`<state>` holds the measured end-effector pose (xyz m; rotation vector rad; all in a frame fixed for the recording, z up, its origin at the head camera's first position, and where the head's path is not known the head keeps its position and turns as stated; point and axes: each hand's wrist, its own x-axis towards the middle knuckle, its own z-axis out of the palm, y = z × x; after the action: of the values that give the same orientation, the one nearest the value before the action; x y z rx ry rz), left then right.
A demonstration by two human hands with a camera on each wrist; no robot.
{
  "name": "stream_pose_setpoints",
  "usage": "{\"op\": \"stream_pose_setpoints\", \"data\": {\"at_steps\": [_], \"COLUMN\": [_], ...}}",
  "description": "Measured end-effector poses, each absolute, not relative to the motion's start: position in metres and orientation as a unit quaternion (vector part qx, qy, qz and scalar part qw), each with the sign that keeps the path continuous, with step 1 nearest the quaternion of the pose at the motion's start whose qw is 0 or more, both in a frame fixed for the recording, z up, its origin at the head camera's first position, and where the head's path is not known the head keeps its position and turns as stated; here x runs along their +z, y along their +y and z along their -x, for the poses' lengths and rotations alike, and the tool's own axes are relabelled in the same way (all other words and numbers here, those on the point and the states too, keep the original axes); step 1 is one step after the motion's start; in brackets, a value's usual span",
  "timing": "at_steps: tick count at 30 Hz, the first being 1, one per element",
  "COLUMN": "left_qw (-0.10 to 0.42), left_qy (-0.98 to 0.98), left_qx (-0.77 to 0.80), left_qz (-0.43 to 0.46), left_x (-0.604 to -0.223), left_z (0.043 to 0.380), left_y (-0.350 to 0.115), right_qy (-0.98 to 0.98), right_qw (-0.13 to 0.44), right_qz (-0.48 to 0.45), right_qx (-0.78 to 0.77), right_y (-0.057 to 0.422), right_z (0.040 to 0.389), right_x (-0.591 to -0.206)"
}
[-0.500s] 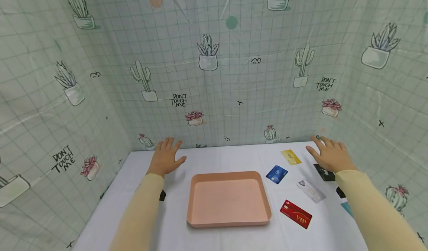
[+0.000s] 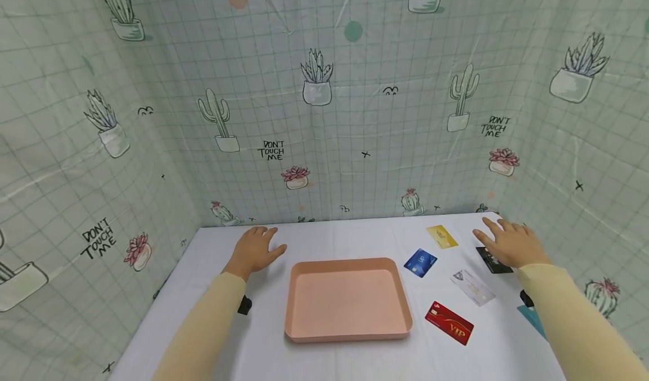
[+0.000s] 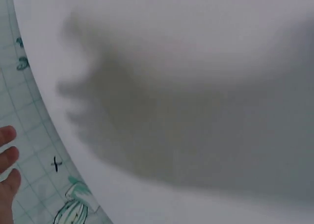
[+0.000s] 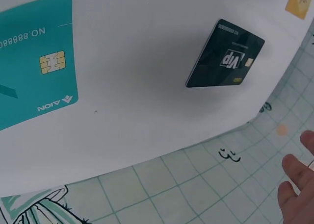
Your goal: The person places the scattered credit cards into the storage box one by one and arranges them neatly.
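My left hand [image 2: 255,252] hovers over the white table left of the tray, its fingers spread and nothing in them; its blurred shadow falls on the cloth in the left wrist view. On the right, my other hand [image 2: 516,244] is held above the black VIP card [image 2: 492,261], fingers loosely extended and holding nothing. That black card [image 4: 228,55] lies flat in the right wrist view, near a teal card [image 4: 39,62]. To the left of that hand lie a gold card [image 2: 443,236], a blue card [image 2: 420,263], a silver-white card [image 2: 472,287] and a red VIP card [image 2: 449,323].
A shallow pink rectangular tray [image 2: 350,302] stands mid-table between the arms. The table [image 2: 345,240] has a white cover. Cactus-printed cloth [image 2: 324,127] rises behind it and along both sides. Small black devices show at both wrists.
My left hand has drawn back a little toward me. The right hand has shifted slightly right and lower, uncovering more of the teal card. Tray and cards stay where they were.
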<state>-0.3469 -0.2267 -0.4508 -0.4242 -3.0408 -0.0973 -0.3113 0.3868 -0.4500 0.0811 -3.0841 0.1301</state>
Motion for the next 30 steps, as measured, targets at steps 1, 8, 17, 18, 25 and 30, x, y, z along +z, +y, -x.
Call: {"op": "stream_pose_setpoints", "data": {"at_steps": [1,8,17,18,25,30], "left_qw": [0.024,-0.036,-0.102,-0.107,-0.156,-0.185], "left_qy": [-0.99,-0.984,-0.953,-0.948,-0.91,-0.899], "left_qx": [-0.047,-0.152,-0.286,-0.299,-0.384,-0.397], "left_qz": [0.134,0.091,0.022,0.019,0.011,0.004], "left_x": [-0.454,-0.473,-0.466,-0.465,-0.46,-0.456], "left_z": [0.345,0.327,0.318,0.318,0.316,0.314], "left_y": [-0.225,-0.209,-0.193,-0.192,-0.186,-0.181], "right_qy": [-0.999,-0.999,-0.999,-0.999,-0.999,-0.998], "right_qw": [0.023,0.003,-0.012,-0.012,-0.024,-0.026], "right_qz": [-0.025,-0.018,-0.024,-0.025,-0.006,0.003], "right_qx": [0.04,0.04,0.038,0.039,0.049,0.057], "right_y": [0.387,0.388,0.39,0.39,0.389,0.391], "right_z": [0.311,0.311,0.318,0.318,0.316,0.316], "right_x": [-0.452,-0.462,-0.466,-0.465,-0.474,-0.483]}}
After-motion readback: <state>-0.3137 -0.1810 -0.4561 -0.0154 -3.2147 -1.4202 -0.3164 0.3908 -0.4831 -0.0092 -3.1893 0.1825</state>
